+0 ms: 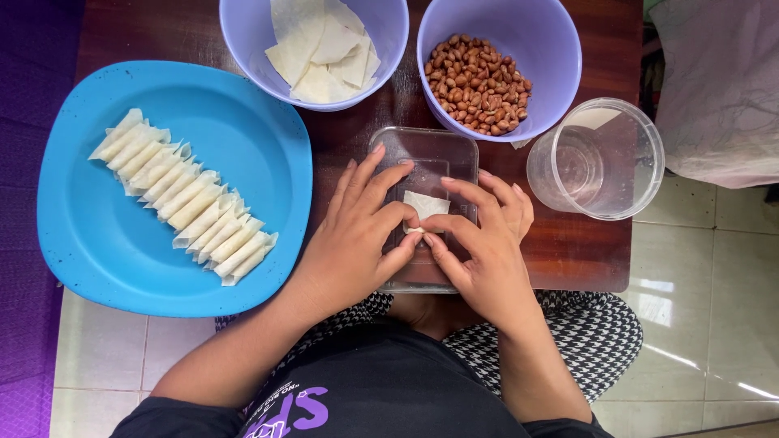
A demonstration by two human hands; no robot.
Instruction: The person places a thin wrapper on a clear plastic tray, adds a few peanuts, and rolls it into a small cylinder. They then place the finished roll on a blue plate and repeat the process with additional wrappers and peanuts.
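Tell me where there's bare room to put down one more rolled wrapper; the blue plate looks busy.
The blue plate has bare room along its near rim and its far side, on either flank of the diagonal row of rolls. It is crowded at the clear tray, where the left hand and right hand pinch a wrapper.

You have one view only — the head camera, looking almost straight down from above your lap. It sits close, so the small wooden table (584, 251) fills most of the frame, with your forearms entering from the bottom edge and tiled floor (706, 324) showing at the right — no second view overlaps it.
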